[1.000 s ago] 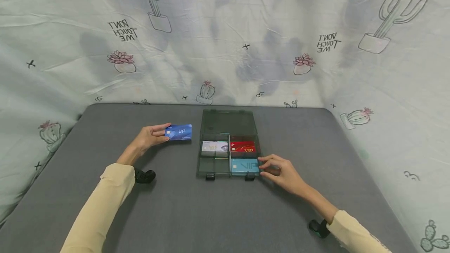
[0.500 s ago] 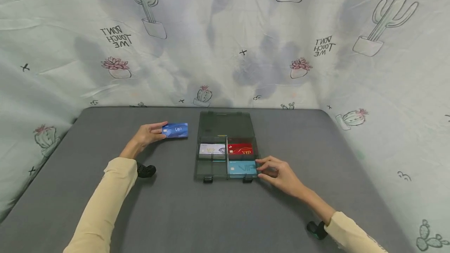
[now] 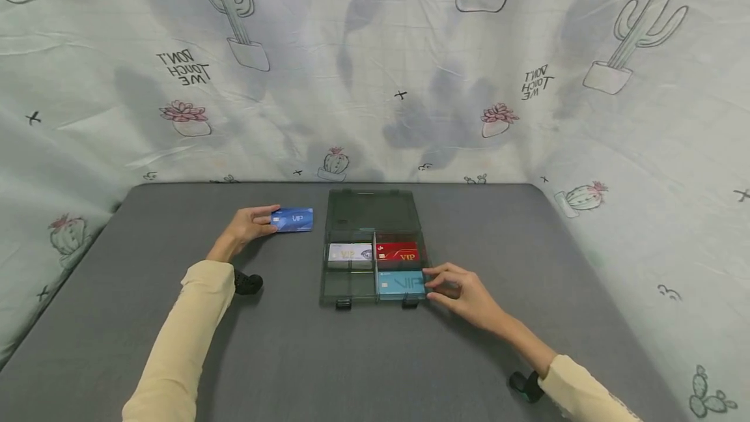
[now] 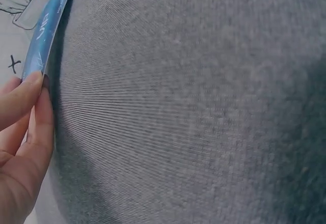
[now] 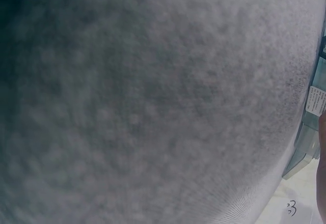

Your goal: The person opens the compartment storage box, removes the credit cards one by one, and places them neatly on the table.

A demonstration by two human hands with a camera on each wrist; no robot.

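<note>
In the head view my left hand (image 3: 241, 228) pinches the left end of a blue VIP card (image 3: 293, 219), held above the table left of the box. The left wrist view shows thumb and fingers on that card (image 4: 46, 35), seen nearly edge-on. A dark translucent plastic box (image 3: 351, 285) lies with its lid (image 3: 370, 210) folded back. It holds a white VIP card (image 3: 350, 252), a red one (image 3: 398, 251) and a light blue one (image 3: 401, 284); the front left compartment shows no card. The fingertips of my right hand (image 3: 463, 292) touch the box's right side, spread slightly apart.
The box stands on a grey cloth-covered table (image 3: 328, 363). Two black latches, left (image 3: 343, 304) and right (image 3: 410, 303), are at its front edge. Behind the table hangs a cactus-print cloth (image 3: 375, 116). In the right wrist view a label (image 5: 317, 101) shows on the box.
The head view has shifted slightly, moving the whole scene down and left. My left hand and its blue card sit slightly nearer the box. The right hand stays at the box's side.
</note>
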